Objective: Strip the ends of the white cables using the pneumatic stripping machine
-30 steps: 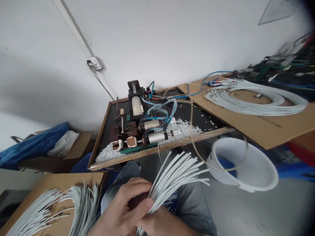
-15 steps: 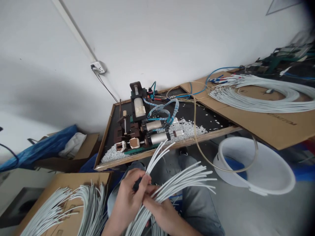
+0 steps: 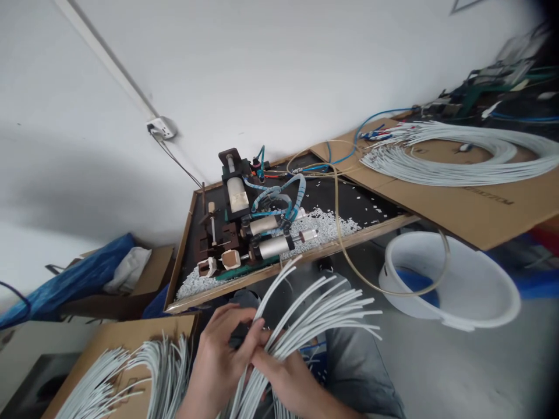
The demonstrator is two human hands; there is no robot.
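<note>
A bundle of white wires (image 3: 323, 314) fans out to the upper right above my lap. My right hand (image 3: 290, 375) is wrapped round that bundle. Between the thumb and fingers of my left hand (image 3: 225, 355), a few separate white wires (image 3: 273, 288) are pinched, their ends pointing up toward the bench. The two hands touch where the wires cross. Below them the lower part of the bundle runs down over my legs, partly hidden.
Ahead, a black bench (image 3: 345, 198) with a wooden edge carries a pneumatic machine (image 3: 238, 195) and white scraps (image 3: 327, 230). Coiled white wires (image 3: 414, 174) lie on cardboard at right, above a white bucket (image 3: 476, 314). More wires (image 3: 163, 364) rest on cardboard at lower left.
The view has shifted a little to the right. One or two wires now stand between the left hand's group and the main bundle; both hands keep their hold.
</note>
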